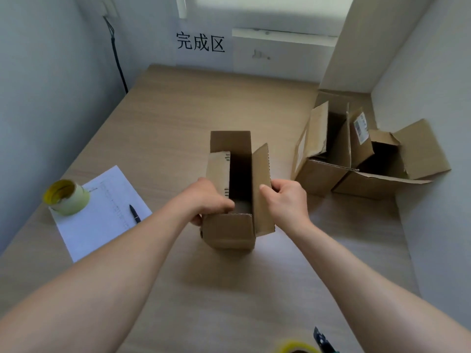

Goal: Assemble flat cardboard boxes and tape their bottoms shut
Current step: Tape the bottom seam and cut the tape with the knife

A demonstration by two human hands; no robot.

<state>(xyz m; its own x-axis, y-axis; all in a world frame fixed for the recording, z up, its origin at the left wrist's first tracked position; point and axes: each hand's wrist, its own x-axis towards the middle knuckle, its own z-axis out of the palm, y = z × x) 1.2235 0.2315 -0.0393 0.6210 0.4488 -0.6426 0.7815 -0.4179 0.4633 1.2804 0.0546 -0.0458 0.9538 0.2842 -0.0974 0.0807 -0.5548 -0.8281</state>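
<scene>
A small brown cardboard box stands in the middle of the wooden table, its open end facing up with all the flaps raised. My left hand grips the left flap and the box's near left corner, fingers curled over the edge. My right hand pinches the right flap near its lower half, thumb on the inner face. The inside of the box is dark. A roll of pale yellow tape stands at the left on a sheet of paper.
White paper with a black pen lies left of the box. Two opened cardboard boxes sit at the right by the wall. A tape dispenser peeks in at the bottom edge. A sign with black characters hangs on the back wall.
</scene>
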